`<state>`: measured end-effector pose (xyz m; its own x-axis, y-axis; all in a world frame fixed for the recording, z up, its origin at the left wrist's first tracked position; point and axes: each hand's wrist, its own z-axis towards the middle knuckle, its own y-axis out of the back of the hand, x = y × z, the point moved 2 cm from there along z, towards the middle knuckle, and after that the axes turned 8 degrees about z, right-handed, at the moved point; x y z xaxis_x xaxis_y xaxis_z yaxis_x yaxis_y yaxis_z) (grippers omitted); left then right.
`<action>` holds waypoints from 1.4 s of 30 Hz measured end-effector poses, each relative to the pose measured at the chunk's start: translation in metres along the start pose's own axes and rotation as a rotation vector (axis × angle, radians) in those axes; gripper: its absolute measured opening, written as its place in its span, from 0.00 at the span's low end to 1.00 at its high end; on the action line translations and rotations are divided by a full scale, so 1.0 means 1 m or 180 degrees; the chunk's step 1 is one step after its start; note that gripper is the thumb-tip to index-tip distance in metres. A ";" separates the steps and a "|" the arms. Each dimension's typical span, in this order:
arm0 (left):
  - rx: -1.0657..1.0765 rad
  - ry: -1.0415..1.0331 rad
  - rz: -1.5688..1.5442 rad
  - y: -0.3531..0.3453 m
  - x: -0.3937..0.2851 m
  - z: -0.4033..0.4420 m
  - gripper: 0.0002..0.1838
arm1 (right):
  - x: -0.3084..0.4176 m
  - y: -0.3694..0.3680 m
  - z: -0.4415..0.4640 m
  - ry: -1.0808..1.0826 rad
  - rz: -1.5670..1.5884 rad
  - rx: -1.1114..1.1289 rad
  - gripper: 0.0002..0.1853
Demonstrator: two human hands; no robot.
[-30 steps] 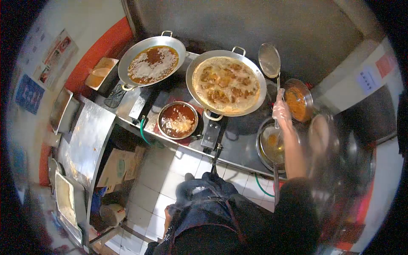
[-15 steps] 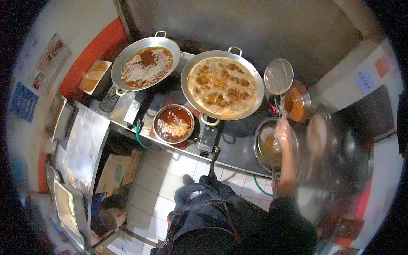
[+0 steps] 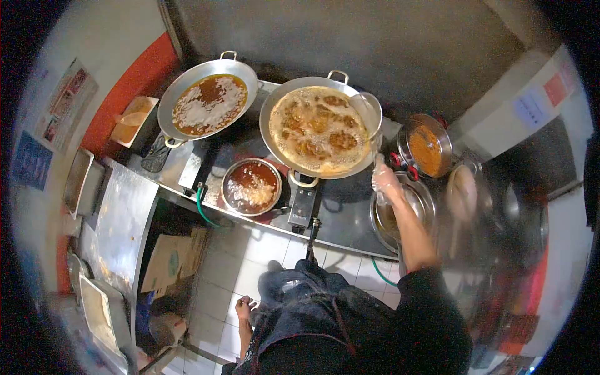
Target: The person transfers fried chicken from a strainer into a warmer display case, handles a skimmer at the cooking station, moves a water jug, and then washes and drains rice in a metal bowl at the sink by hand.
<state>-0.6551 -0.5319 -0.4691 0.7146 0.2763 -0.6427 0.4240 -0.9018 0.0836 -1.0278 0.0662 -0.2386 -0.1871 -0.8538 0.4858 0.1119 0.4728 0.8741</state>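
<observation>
In a clear plastic glove, my right hand (image 3: 387, 181) is closed round the handle of a mesh skimmer (image 3: 370, 112). The skimmer's round head is over the right side of a large wok (image 3: 267, 125), where browned pieces of food (image 3: 344, 140) fry in bubbling oil. Below my right hand stands a metal bowl (image 3: 428, 215), partly hidden by my forearm. Low beside my body, my left hand (image 3: 244, 308) has its fingers curled; a small pale thing shows at them but is too small to name.
A second wok (image 3: 165, 112) of foamy oil stands at the left. Between the woks and the counter's front edge sits a smaller pan (image 3: 279, 187) with dark oil. A red-handled pot (image 3: 445, 147) holds orange-brown contents. A green hose (image 3: 201, 203) hangs at the front edge.
My right hand has moved left and forward, taking the skimmer from above the red-handled pot to over the large wok. My left hand has come into view near my body.
</observation>
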 end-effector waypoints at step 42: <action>0.1166 -0.0469 -0.0470 0.019 0.067 0.009 0.05 | 0.098 -0.007 -0.081 -0.1880 0.5335 0.1396 0.08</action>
<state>-0.6037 -0.5334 -0.5173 0.5624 0.3849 -0.7318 0.2710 -0.9220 -0.2767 -0.9681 -0.0383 -0.1975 -0.4508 0.6580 0.6031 0.3062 0.7487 -0.5880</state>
